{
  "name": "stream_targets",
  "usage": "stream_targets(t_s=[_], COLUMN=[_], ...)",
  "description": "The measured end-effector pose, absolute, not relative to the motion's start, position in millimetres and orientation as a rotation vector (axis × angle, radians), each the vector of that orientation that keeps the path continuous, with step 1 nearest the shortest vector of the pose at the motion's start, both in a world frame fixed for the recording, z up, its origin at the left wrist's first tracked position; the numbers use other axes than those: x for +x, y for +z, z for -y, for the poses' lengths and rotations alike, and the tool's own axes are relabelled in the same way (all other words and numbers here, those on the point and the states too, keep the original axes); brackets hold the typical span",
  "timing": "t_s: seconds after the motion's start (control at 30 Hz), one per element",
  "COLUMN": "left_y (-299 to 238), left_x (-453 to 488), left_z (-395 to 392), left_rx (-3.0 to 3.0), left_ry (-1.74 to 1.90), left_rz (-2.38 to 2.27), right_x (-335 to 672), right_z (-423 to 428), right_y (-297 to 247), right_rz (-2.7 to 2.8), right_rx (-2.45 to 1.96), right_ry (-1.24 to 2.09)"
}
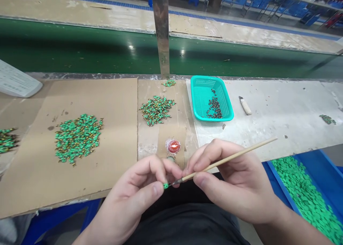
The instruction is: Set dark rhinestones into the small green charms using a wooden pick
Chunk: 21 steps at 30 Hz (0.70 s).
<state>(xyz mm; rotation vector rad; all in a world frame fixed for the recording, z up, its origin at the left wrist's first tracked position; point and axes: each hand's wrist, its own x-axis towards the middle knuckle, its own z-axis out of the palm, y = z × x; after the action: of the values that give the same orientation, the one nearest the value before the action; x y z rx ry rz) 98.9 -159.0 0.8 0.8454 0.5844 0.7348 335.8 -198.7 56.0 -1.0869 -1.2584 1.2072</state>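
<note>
My left hand (134,198) pinches a tiny green piece (166,185) between thumb and forefinger, low in the middle of the view over my lap. My right hand (235,182) grips a thin wooden-handled brush (227,160), whose dark tip touches the green piece. Just beyond my fingers a small round dish of red paint (173,146) sits on the bench. A big heap of green and gold pieces (77,137) lies on cardboard to the left, and a smaller heap (157,109) lies further back in the middle.
A teal plastic basket (203,116) holding dark pieces stands at the back right, a small knife (245,105) beside it. A blue bin (321,166) of green pieces is at my lower right. A metal post (162,30) rises behind, before the green conveyor belt (80,48).
</note>
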Motion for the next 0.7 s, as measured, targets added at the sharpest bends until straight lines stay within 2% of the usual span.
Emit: stream_targets(t_s=[0.7], left_y=[-2.3], left_x=[97.4], left_z=[159.6], left_rx=[0.869], left_ry=[0.742], left_rz=[-0.599], right_x=[335.6], right_z=[200.5], right_y=[54.9], right_rz=[1.273], right_rx=[-1.065], right_ry=[1.204])
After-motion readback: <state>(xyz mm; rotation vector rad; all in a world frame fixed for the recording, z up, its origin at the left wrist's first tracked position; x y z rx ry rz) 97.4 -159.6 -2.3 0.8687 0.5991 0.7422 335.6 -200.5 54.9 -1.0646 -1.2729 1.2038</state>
